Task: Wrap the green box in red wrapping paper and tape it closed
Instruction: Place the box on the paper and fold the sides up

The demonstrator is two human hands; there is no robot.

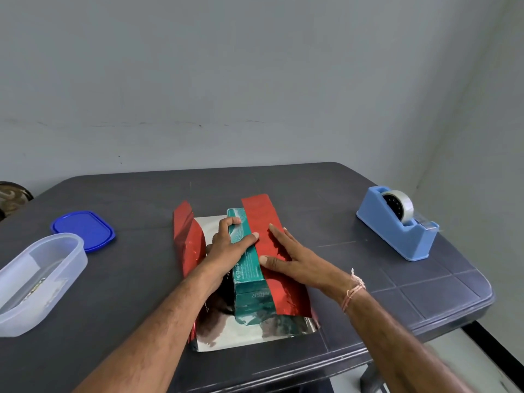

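**A:** Where is the green box (246,259) just now?

**B:** It lies lengthwise on the silver underside of the red wrapping paper (259,214), in the middle of the dark table (312,182). The left hand (226,246) grips it, with the fingers curled over its far left edge and the thumb across the top. The right hand (295,260) lies flat with fingers spread, pressing the paper's right side up against the box and onto part of its top.

**A:** So the step in hand is the first fold?

**B:** I'd judge so. The paper's other side stands up loose, left of the box, and I can see no tape on anything. To do it well, pull the right side snug and run the flat fingers along the box's top edge for a sharp crease. The left hand should stop the box sliding on that slick foil.

**A:** And the tape?

**B:** The blue tape dispenser (397,225) sits well to the right of the box, so one hand must let go to reach it. It would be better to bring the left side over first, overlapping, and pin both layers with one hand.
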